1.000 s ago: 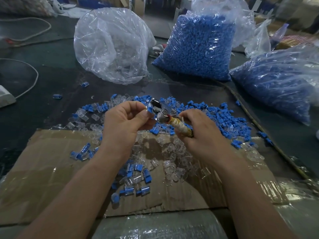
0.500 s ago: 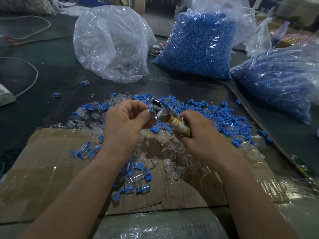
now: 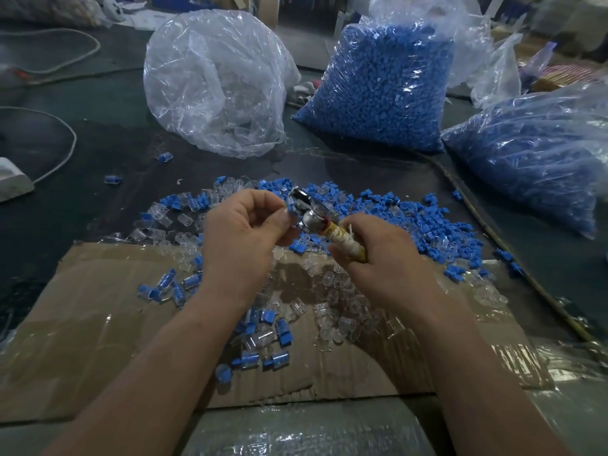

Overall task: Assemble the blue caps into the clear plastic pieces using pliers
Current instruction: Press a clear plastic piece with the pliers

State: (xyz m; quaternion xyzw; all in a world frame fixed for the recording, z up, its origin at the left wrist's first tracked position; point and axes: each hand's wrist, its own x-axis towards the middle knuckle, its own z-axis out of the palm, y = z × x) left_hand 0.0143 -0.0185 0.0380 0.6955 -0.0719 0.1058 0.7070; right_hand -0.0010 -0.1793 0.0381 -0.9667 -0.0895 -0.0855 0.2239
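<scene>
My right hand (image 3: 378, 258) grips the tape-wrapped handles of the metal pliers (image 3: 311, 218), whose jaws point up and to the left. My left hand (image 3: 243, 238) pinches a small blue cap piece (image 3: 291, 210) between thumb and fingers, right at the pliers' jaws. Loose blue caps (image 3: 411, 218) and clear plastic pieces (image 3: 332, 311) lie scattered on the surface beneath both hands. Several joined pieces, clear with blue caps (image 3: 263, 343), sit on the cardboard (image 3: 82, 340) near my left forearm.
A large clear bag (image 3: 214, 83) stands at the back, with two bags full of blue caps (image 3: 378, 87) (image 3: 533, 153) to its right. A white cable (image 3: 62, 159) and a white block (image 3: 13, 179) lie at the left. A thin cord (image 3: 493, 232) runs along the right.
Both hands have stayed in nearly the same place. The pliers' jaws have come onto the piece that my left hand pinches.
</scene>
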